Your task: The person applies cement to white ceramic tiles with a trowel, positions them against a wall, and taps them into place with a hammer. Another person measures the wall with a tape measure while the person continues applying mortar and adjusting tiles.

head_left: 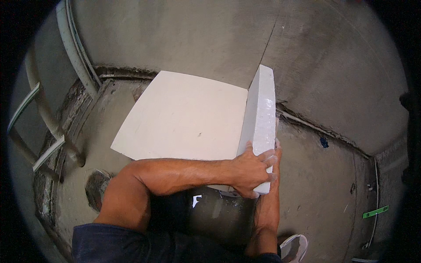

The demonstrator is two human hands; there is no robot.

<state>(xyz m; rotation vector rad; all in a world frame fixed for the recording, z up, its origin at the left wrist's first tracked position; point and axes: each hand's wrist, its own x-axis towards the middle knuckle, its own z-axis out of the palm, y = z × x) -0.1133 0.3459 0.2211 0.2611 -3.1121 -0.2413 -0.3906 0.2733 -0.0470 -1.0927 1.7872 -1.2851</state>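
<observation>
A thick white slab (pixel 265 111) stands on edge, its narrow side toward me, at the right end of a large cream panel (pixel 184 116). The slab leans close to the grey wall at its far end. My left hand (pixel 250 172) reaches across and grips the slab's near end, its fingers wrapped over the narrow side and dusted white. On the slab's right face rests my right hand (pixel 278 152), mostly hidden behind the edge, with whitened fingertips showing. The cream panel lies beyond my left forearm, which covers part of its near edge.
Pale pipes (pixel 74 48) rise along the left wall, near a round hole (pixel 95 190) in the floor. A white bucket (pixel 302 245) stands at lower right. A green strip (pixel 375 212) and a dark blue scrap (pixel 324 142) lie at the right.
</observation>
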